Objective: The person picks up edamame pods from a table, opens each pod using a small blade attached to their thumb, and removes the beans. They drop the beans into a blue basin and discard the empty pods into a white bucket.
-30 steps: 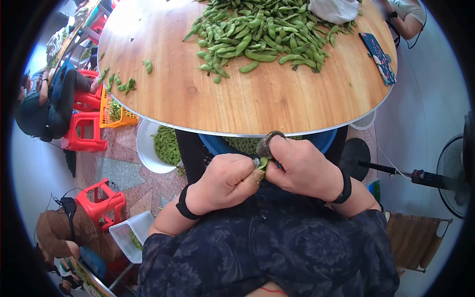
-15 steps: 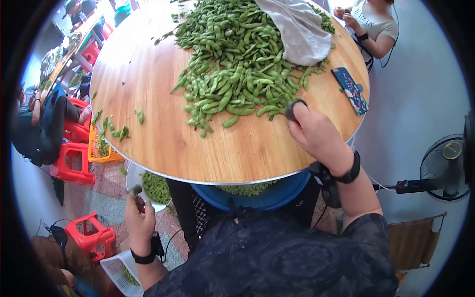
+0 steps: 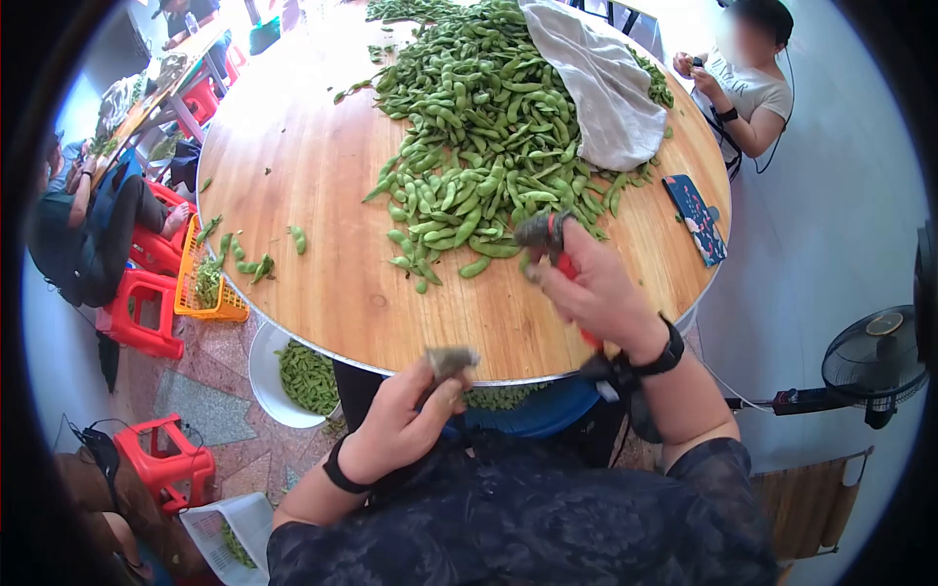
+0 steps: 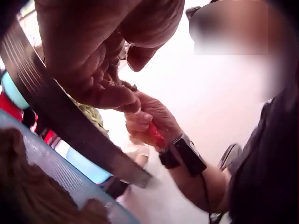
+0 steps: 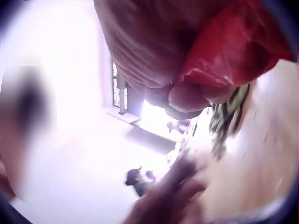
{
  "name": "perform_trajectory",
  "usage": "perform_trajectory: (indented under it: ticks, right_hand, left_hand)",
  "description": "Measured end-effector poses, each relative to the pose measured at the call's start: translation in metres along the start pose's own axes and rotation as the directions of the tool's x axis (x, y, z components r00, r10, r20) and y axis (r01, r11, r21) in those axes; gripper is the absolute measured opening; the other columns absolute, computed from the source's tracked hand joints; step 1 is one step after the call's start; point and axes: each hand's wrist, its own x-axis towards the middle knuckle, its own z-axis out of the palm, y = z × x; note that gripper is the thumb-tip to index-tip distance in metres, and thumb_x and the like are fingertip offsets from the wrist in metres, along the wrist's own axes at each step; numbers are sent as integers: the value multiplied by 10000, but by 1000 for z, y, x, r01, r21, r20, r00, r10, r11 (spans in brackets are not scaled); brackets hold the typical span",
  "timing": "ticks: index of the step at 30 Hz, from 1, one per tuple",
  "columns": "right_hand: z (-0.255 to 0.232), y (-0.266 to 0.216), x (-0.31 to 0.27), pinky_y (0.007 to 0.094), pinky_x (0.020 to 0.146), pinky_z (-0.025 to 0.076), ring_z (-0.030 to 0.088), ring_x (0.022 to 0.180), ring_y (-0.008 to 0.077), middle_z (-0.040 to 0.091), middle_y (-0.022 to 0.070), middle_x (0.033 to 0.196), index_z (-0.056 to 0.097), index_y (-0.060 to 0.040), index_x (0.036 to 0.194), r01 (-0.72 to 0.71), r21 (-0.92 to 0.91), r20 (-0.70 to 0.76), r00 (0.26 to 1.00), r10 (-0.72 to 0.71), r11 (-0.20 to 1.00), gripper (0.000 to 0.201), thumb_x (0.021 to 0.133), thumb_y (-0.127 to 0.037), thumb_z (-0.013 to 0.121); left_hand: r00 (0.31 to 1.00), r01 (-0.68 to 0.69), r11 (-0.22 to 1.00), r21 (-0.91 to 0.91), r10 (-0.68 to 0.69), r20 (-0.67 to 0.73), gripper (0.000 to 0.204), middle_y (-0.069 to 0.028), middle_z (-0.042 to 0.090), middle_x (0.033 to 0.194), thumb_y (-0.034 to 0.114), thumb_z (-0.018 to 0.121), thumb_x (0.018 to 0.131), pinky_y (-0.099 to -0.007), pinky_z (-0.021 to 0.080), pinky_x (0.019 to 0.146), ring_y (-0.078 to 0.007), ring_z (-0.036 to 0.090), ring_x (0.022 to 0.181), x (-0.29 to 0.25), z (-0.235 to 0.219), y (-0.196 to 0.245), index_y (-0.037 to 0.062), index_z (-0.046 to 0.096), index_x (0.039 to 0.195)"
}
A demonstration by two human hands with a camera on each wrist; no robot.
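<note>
My right hand (image 3: 611, 298) is raised over the table's near right part, fingers curled round a glossy red plastic piece (image 5: 233, 46). A green bean pod (image 3: 529, 266) shows at its fingertips, below a dark cover (image 3: 547, 230) on the thumb side. Lower and to the left, my left hand (image 3: 396, 420) is before the table edge, its fingers loosely curled. A grey-brown cover (image 3: 451, 362) sits at its fingertip, and no pod shows in it. Beyond the right hand lies a big heap of green pods (image 3: 489, 107).
A white cloth (image 3: 606, 98) covers the heap's right side on the round wooden table (image 3: 322, 303). A patterned phone case (image 3: 695, 221) lies near the right edge. Below are a blue basin (image 3: 547, 418) and a white bucket (image 3: 264, 381). A fan (image 3: 874, 356) stands right; another person sits across.
The hands were together at a pod, then parted, the right reaching to the heap and the left over the bucket. Now both have come back inward, and red plastic shows in the right.
</note>
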Motion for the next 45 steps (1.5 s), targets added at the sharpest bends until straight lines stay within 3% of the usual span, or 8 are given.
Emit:
perform_trajectory:
  ticks: [2, 11, 17, 35, 39, 41, 43, 45]
  right_hand:
    - [10, -25, -16, 172, 427, 358, 445, 526, -5, 546, -46, 820, 510, -73, 1205, -338, 582, 252, 940, 231, 740, 296, 918, -97, 579]
    - [35, -29, -54, 192, 475, 400, 503, 546, 36, 601, 13, 867, 488, -34, 1191, -123, 659, 205, 979, -20, 742, 274, 922, -35, 543]
    - [34, -32, -71, 199, 455, 380, 464, 491, 48, 523, 6, 679, 477, -12, 1156, -383, 612, 218, 923, 318, 692, 283, 876, -18, 440]
    - [42, -26, -91, 288, 470, 412, 507, 499, 147, 507, 63, 665, 454, -27, 974, -440, 477, 483, 854, 191, 761, 87, 892, -35, 427]
    - [51, -23, -93, 211, 358, 362, 422, 377, 78, 491, 15, 638, 475, -54, 989, -608, 747, 608, 788, 94, 267, 153, 905, -14, 354]
    - [54, -22, -92, 205, 366, 368, 431, 388, 75, 493, 9, 642, 480, -60, 996, -615, 762, 603, 788, 123, 202, 144, 927, -34, 356]
    - [56, -21, -95, 198, 374, 374, 440, 399, 73, 494, 2, 646, 486, -65, 1003, -622, 773, 600, 781, 170, 129, 138, 949, -53, 359]
    - [58, -16, -96, 189, 374, 369, 442, 404, 61, 492, -2, 644, 488, -66, 1013, -580, 779, 540, 814, 215, 238, 118, 990, -121, 386]
  left_hand:
    - [999, 51, 969, -241, -49, 16, 281, -54, 624, 977, 88, 447, 978, -260, 483, 735, -119, 588, 839, 14, 16, 4, -5, 516, 1234]
    - [968, 222, 784, -580, -107, 226, 259, 2, 576, 922, 211, 479, 1002, -226, 421, 737, -77, 510, 817, 13, 24, -1, 24, 549, 1167]
    - [989, -144, 980, 138, 145, 1, 220, -31, 463, 690, 198, 580, 951, -279, 357, 552, -117, 421, 611, 7, 21, -10, 17, 538, 835]
    - [922, -382, 672, 634, 320, 216, 176, -91, 518, 707, 133, 660, 861, -329, 431, 541, -246, 554, 635, -4, 29, -8, 23, 536, 803]
    - [933, 157, 984, -89, -118, 341, 258, 23, 572, 777, 246, 614, 930, -266, 442, 566, -84, 559, 694, -5, 22, -24, -1, 564, 875]
    - [822, 547, 592, -592, -243, 515, 272, 22, 567, 771, 250, 618, 928, -269, 444, 567, -87, 549, 672, -7, 20, -35, -7, 558, 862]
    - [842, 528, 649, -547, -317, 437, 269, -35, 573, 753, 235, 664, 889, -294, 443, 548, -154, 567, 638, -5, 23, -25, -4, 547, 852]
    - [940, -342, 820, 460, 287, 187, 273, -109, 560, 740, 212, 715, 834, -318, 437, 531, -247, 562, 615, -1, 24, -16, 5, 536, 850]
